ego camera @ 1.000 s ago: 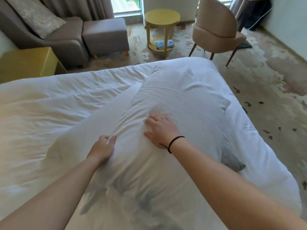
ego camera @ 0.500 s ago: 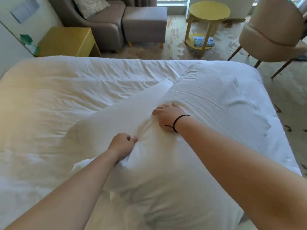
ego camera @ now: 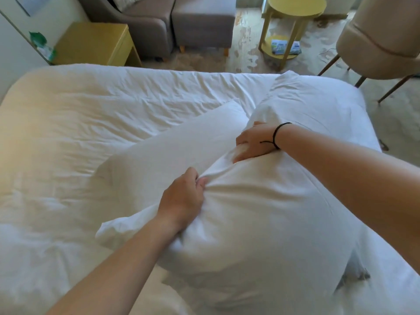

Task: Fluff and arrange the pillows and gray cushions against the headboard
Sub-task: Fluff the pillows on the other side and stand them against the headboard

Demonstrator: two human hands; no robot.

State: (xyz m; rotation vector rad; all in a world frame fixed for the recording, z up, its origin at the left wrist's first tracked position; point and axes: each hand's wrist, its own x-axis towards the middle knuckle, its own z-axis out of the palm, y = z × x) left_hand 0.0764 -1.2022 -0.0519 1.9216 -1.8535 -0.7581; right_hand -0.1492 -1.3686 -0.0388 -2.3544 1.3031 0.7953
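- Left hand (ego camera: 181, 198) with fingers (ego camera: 201, 181) curled tight, bunching a fold of white cotton pillowcase on the large white pillow (ego camera: 261, 223).
- Right hand (ego camera: 254, 142) likewise curled, fingers dug into a gathered ridge of the same fabric, thumb side pressed down against it; thin black cord bracelet (ego camera: 276, 135) around that wrist.
- Large white pillow under both sets of fingers, bulging toward the camera, lying across the wrinkled white duvet of the bed (ego camera: 79, 133); loose flap of the case trailing just left of the left wrist.
- Second plump white pillow (ego camera: 318, 105) just beyond the right fingers, touching the held one, near the far right corner of the bed.
- Flatter white pillow (ego camera: 177, 142) between and to the left of the two hands, partly tucked under the held one.
- Small patch of gray fabric (ego camera: 361, 275) peeking from under the held pillow, well to the right of the left fingers; too hidden to tell what it belongs to.
- Far beyond the fingers, on the patterned carpet: yellow bedside cabinet (ego camera: 95, 42), gray upholstered armchair (ego camera: 141, 26) with matching gray footstool (ego camera: 202, 21), round yellow two-tier side table (ego camera: 295, 7), beige curved-back chair (ego camera: 381, 42) on slim wooden legs.
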